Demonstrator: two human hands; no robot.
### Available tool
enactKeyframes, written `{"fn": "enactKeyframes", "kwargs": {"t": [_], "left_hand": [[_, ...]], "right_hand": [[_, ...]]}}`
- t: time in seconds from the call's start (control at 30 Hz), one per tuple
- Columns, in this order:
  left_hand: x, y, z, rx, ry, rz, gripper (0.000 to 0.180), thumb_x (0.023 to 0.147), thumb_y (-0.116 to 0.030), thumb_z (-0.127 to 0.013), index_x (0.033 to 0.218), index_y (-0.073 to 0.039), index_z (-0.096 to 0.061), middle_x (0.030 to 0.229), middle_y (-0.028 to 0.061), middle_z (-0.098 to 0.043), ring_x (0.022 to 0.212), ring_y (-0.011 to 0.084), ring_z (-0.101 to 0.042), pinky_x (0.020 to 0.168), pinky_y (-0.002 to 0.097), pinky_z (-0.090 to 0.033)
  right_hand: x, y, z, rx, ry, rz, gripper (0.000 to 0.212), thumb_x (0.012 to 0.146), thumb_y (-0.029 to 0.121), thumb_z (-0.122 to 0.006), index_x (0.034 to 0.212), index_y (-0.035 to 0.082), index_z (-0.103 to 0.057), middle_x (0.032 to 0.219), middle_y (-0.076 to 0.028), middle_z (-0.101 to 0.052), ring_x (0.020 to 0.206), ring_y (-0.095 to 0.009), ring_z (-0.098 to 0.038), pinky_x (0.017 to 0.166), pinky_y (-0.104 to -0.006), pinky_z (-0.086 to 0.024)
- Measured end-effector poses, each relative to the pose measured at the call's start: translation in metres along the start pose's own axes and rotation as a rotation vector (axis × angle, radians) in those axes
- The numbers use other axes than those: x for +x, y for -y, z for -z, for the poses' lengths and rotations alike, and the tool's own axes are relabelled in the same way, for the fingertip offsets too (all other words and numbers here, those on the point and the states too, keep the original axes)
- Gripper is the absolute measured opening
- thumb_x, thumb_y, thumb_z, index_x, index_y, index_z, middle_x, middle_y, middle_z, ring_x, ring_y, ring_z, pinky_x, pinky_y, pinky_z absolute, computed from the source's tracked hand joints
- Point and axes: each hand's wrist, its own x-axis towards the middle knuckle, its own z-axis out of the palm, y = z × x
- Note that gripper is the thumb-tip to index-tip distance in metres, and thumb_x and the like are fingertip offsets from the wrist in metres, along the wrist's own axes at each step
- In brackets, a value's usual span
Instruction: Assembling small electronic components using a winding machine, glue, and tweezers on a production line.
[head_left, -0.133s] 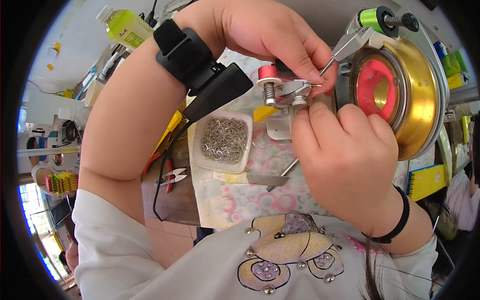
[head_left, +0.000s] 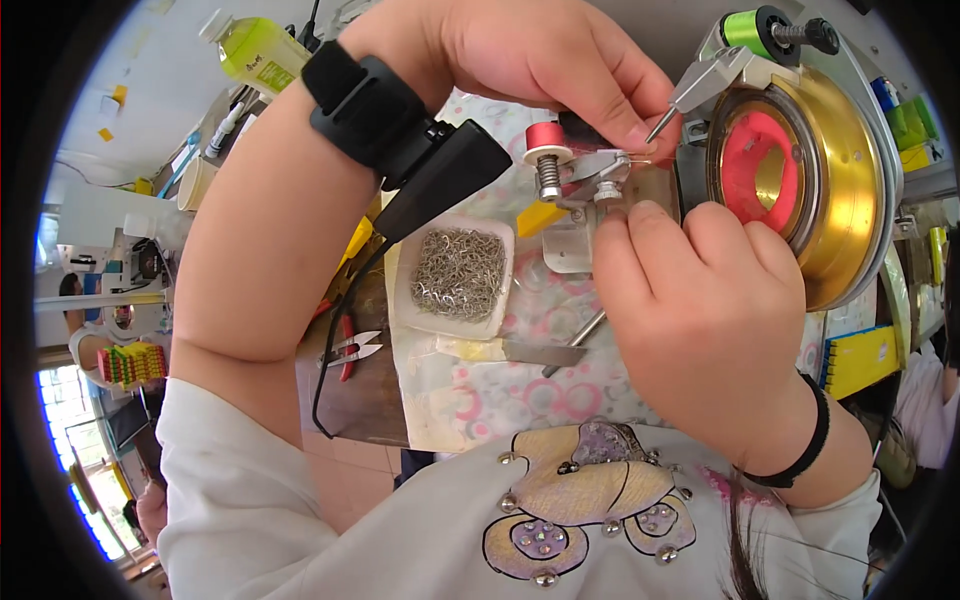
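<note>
My left hand [head_left: 570, 65] reaches over from above, thumb and fingers pinched beside the pointed metal tip [head_left: 658, 126] of the winding machine. Whatever lies in that pinch is too small to make out. Just below is a small metal clamp [head_left: 598, 166] with a thin reddish strand at its jaw. A red spool [head_left: 545, 136] on a spring stands at the clamp's left. My right hand [head_left: 700, 300] is closed, its fingertips up against the clamp's knurled knob [head_left: 607, 190]; its palm side is hidden. A gold wheel [head_left: 850, 190] with a pink inner ring stands to the right.
Left of the clamp sits a white dish [head_left: 455, 275] of tiny bent metal hooks. A flat blade [head_left: 540, 353], a metal rod [head_left: 578, 342] and red-handled snips [head_left: 352, 347] lie nearer. A green spool [head_left: 748, 38] tops the machine. A bottle [head_left: 255, 55] stands far left.
The whole view has shifted slightly to the right. My left thumb and fingertips have moved a little away from the clamp's jaw; my right hand keeps its place at the knob.
</note>
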Motion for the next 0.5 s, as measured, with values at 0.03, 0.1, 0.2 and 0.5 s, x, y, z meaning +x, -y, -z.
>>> {"fn": "enactKeyframes", "kwargs": {"t": [0.03,0.1,0.2,0.5], "left_hand": [[-0.003,-0.003,-0.001,0.0,0.001,0.002,0.016,0.094,-0.015,-0.051,0.093,0.0,-0.058,0.07,-0.003,-0.053,0.057,0.0031,-0.048,0.051,0.0157,-0.037],[-0.013,-0.016,-0.007,0.198,-0.17,0.055,0.017,0.095,-0.016,-0.05,0.092,-0.001,-0.057,0.072,-0.0018,-0.054,0.063,0.0039,-0.049,0.057,0.0177,-0.039],[-0.039,-0.028,-0.059,0.346,-0.562,0.021,0.017,0.095,-0.017,-0.049,0.093,-0.002,-0.058,0.075,0.0003,-0.056,0.072,0.0057,-0.05,0.065,0.0205,-0.041],[0.004,0.032,-0.145,1.453,-1.111,-0.519,0.016,0.063,-0.003,-0.06,0.077,-0.002,-0.055,0.091,0.0114,-0.06,0.086,0.0308,-0.058,0.07,0.0382,-0.045]], "right_hand": [[0.0,-0.001,0.003,0.008,0.028,0.018,0.027,0.064,0.013,-0.058,0.088,0.006,-0.063,0.085,-0.003,-0.059,0.065,-0.018,-0.049,0.054,-0.0298,-0.037],[-0.004,-0.005,0.011,0.099,-0.021,0.058,0.028,0.063,0.013,-0.059,0.09,0.005,-0.064,0.086,-0.005,-0.058,0.068,-0.019,-0.05,0.055,-0.0305,-0.039],[-0.023,-0.008,0.018,0.277,-0.126,0.156,0.029,0.063,0.01,-0.062,0.091,0.005,-0.065,0.087,-0.008,-0.056,0.072,-0.022,-0.051,0.058,-0.0321,-0.042],[-0.067,-0.03,-0.016,0.363,0.032,0.346,0.032,0.069,0.014,-0.061,0.1,0.006,-0.062,0.071,-0.003,-0.047,0.064,-0.019,-0.05,0.05,-0.0318,-0.041]]}}
